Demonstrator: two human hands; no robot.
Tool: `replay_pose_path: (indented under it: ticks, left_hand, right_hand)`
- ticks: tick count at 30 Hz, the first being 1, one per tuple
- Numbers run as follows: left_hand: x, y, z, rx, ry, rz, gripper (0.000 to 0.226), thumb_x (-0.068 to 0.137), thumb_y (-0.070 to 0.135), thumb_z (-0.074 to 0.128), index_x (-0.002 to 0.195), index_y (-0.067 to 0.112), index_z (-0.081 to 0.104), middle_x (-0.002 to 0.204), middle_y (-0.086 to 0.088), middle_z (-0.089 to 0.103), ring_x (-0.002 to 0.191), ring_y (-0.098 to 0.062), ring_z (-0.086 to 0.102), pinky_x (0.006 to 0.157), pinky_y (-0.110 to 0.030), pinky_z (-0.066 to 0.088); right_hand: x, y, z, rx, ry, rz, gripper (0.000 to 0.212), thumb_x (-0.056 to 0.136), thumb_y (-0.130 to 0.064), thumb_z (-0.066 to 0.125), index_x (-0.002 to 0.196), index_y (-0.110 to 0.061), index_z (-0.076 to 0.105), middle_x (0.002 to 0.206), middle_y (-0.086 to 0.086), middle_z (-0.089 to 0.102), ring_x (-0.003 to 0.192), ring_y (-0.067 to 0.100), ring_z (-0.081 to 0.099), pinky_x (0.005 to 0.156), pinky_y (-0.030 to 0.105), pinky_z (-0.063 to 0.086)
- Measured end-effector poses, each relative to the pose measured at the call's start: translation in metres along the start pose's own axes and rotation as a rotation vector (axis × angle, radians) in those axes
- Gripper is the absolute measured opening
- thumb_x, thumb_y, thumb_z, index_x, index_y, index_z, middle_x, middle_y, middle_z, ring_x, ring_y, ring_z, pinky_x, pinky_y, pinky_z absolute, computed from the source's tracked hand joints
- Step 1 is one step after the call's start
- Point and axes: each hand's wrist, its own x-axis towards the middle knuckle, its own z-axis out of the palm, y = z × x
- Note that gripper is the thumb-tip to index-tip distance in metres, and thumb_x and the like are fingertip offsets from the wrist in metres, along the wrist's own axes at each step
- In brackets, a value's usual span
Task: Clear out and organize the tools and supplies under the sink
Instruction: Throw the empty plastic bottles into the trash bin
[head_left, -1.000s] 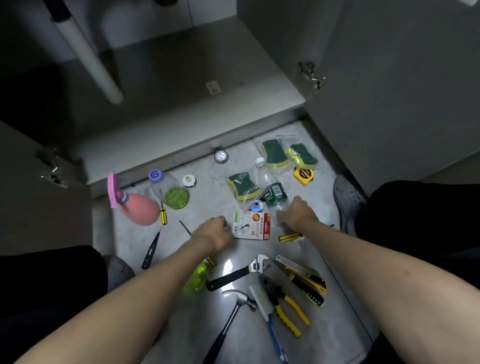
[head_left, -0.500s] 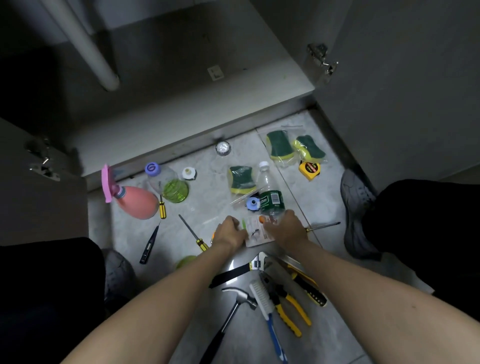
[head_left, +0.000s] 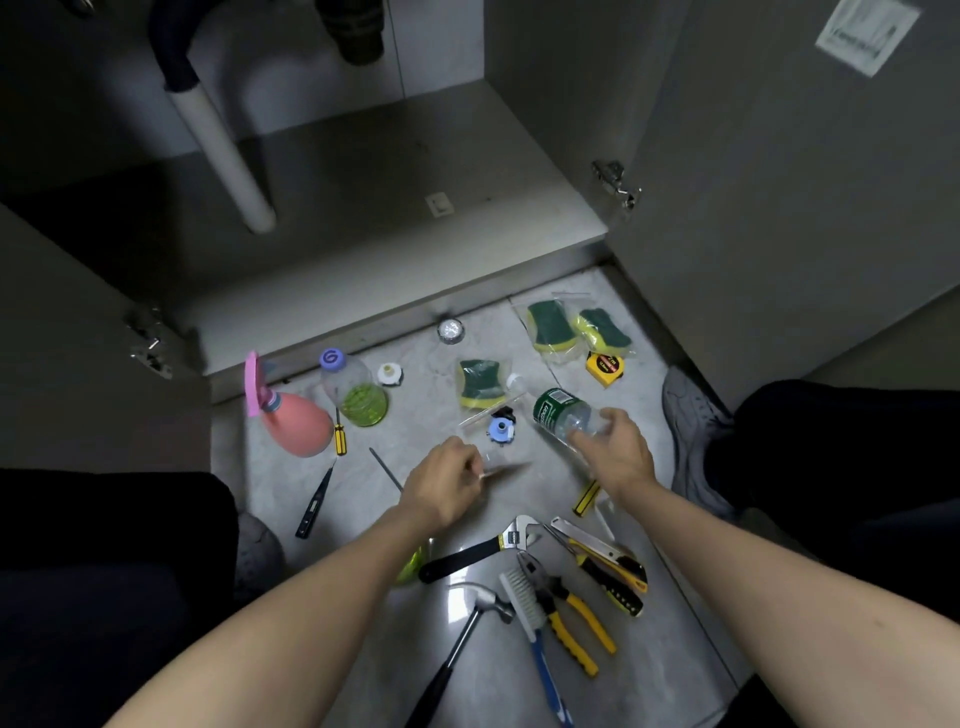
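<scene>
On the floor tiles before the open sink cabinet (head_left: 363, 208) lie scattered tools and supplies. My left hand (head_left: 447, 483) pinches a small flat card package (head_left: 501, 472), blurred by motion, just above the floor. Around the base of a clear water bottle (head_left: 558, 413) with a green label curl the fingers of my right hand (head_left: 618, 452); the bottle is tilted with its neck toward a green-and-yellow sponge (head_left: 480, 384). A blue plastic fitting (head_left: 501, 428) lies between my hands.
At left are a pink spray bottle (head_left: 296, 426), a bottle of green liquid (head_left: 356, 395) and a tester pen (head_left: 314, 504). Near me lie a wrench (head_left: 483, 551), hammer (head_left: 467, 629), pliers (head_left: 566, 608), brush (head_left: 530, 623) and utility knife (head_left: 608, 561). Bagged sponges (head_left: 550, 325) and tape measure (head_left: 605, 369) sit far right. Cabinet doors stand open both sides.
My left hand has lifted the card package off the floor. My right hand let go of the package, moved right and took hold of the water bottle, tilting it up.
</scene>
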Motion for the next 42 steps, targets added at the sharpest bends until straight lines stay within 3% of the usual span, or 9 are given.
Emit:
replay_pose_path:
  ticks: [4,13,18,23,26,29,33,37,42]
  left_hand:
    - [-0.01,0.001,-0.006,0.113,-0.222,-0.012,0.011,0.082,0.03,0.065,0.092,0.027,0.063,0.106,0.005,0.059,0.1,-0.019,0.057,0.082,-0.032,0.047]
    - [-0.01,0.005,-0.082,-0.019,0.22,0.042,0.053,0.086,0.029,0.067,0.136,0.022,0.048,0.133,-0.001,0.05,0.117,-0.022,0.052,0.094,-0.041,0.048]
    - [-0.012,0.01,-0.124,0.07,0.023,0.078,0.101,0.072,0.057,0.079,0.153,0.03,0.024,0.15,-0.003,0.039,0.136,-0.026,0.039,0.11,-0.048,0.038]
    - [-0.023,0.011,-0.146,-0.093,-0.056,0.065,0.101,0.069,0.053,0.083,0.15,0.027,0.03,0.104,-0.002,0.065,0.095,-0.021,0.064,0.087,-0.044,0.055]
    - [-0.027,0.012,-0.164,0.023,-0.025,0.092,0.092,0.07,0.055,0.081,0.145,0.024,0.038,0.09,0.006,0.06,0.082,-0.015,0.06,0.069,-0.032,0.047]
    - [-0.03,0.016,-0.177,0.197,-0.032,0.101,0.085,0.07,0.062,0.077,0.139,0.027,0.043,0.088,0.01,0.057,0.085,-0.016,0.056,0.067,-0.033,0.04]
    - [-0.031,0.033,-0.188,0.404,-0.046,0.094,0.084,0.067,0.067,0.076,0.136,0.028,0.045,0.11,0.0,0.062,0.096,-0.023,0.056,0.077,-0.037,0.046]
    - [-0.035,0.059,-0.216,0.394,0.043,0.16,0.081,0.065,0.065,0.079,0.131,0.029,0.05,0.093,0.006,0.06,0.09,-0.022,0.056,0.07,-0.033,0.044]
    - [-0.04,0.081,-0.255,0.351,0.117,0.236,0.075,0.065,0.065,0.078,0.127,0.033,0.054,0.095,0.009,0.065,0.095,-0.022,0.062,0.075,-0.035,0.049]
  right_hand:
    - [-0.005,-0.02,-0.015,0.119,0.052,-0.076,0.066,0.078,-0.058,0.07,0.133,-0.03,0.046,0.129,-0.002,0.057,0.117,0.024,0.056,0.099,0.041,0.047]
    - [-0.022,-0.082,-0.032,0.282,0.129,-0.275,0.061,0.081,-0.075,0.055,0.127,-0.037,0.045,0.124,-0.007,0.059,0.109,0.017,0.058,0.092,0.038,0.046]
    - [-0.033,-0.113,-0.029,0.405,-0.013,-0.328,0.064,0.083,-0.077,0.044,0.111,-0.023,0.063,0.097,0.0,0.07,0.09,0.018,0.064,0.089,0.047,0.053]
    - [-0.044,-0.132,-0.019,0.487,-0.068,-0.362,0.056,0.094,-0.067,0.044,0.104,-0.016,0.065,0.089,0.01,0.07,0.068,0.019,0.058,0.071,0.04,0.051]
    - [-0.043,-0.134,-0.017,0.461,-0.14,-0.319,0.048,0.1,-0.06,0.04,0.107,-0.018,0.063,0.096,0.013,0.072,0.069,0.02,0.06,0.072,0.039,0.051]
    - [-0.041,-0.128,-0.019,0.259,-0.163,-0.288,0.05,0.102,-0.056,0.039,0.115,-0.015,0.064,0.108,0.009,0.07,0.09,0.022,0.064,0.079,0.037,0.052]
    - [-0.039,-0.132,-0.041,-0.342,-0.01,-0.677,0.056,0.092,-0.032,0.052,0.146,-0.017,0.048,0.144,0.005,0.051,0.134,0.025,0.045,0.105,0.042,0.04]
    - [-0.058,-0.174,-0.068,-0.694,-0.268,-0.952,0.081,0.076,-0.045,0.056,0.152,-0.024,0.036,0.144,0.001,0.05,0.13,0.021,0.045,0.103,0.041,0.041]
    - [-0.065,-0.217,-0.113,-0.938,-0.122,-1.075,0.064,0.076,-0.049,0.071,0.13,-0.024,0.05,0.114,-0.001,0.058,0.106,0.022,0.054,0.078,0.037,0.048]
